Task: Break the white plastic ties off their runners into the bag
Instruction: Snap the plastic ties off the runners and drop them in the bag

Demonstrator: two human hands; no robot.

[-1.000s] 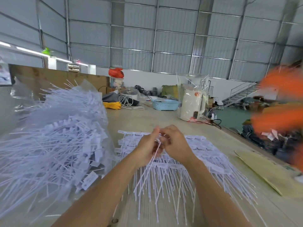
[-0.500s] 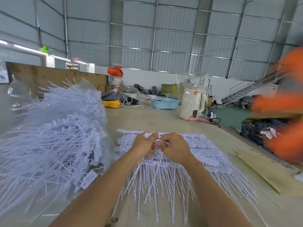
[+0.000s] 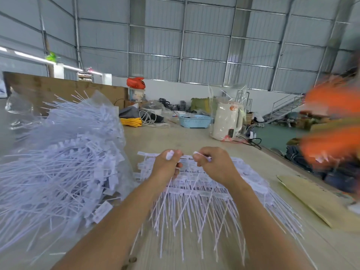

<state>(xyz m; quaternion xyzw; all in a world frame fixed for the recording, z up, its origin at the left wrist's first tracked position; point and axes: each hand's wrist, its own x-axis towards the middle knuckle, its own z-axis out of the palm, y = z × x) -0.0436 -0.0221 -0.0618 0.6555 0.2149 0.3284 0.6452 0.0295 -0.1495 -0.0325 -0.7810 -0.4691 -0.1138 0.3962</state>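
Bag [image 3: 64,164] w/ loose ties is bulging at frame left; the runner pile [image 3: 210,191] is lying centre, under your hands. Your left hand [image 3: 167,166] is gripping a ties bunch, right hand [image 3: 214,164] pinching a white piece. They're now parted vs 0.5 s ago, so prob. a snap-off is underway.

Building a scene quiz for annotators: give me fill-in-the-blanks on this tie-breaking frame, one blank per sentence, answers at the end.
1. The clear bag stuffed with loose white ties lies to the person's ____ side.
2. Both hands, the left hand and the right hand, hold pieces of ____ plastic.
3. The basket at the far end of the table is light ____.
4. The runners of ties lie spread on the table ____ the hands.

Missing words: left; white; blue; under
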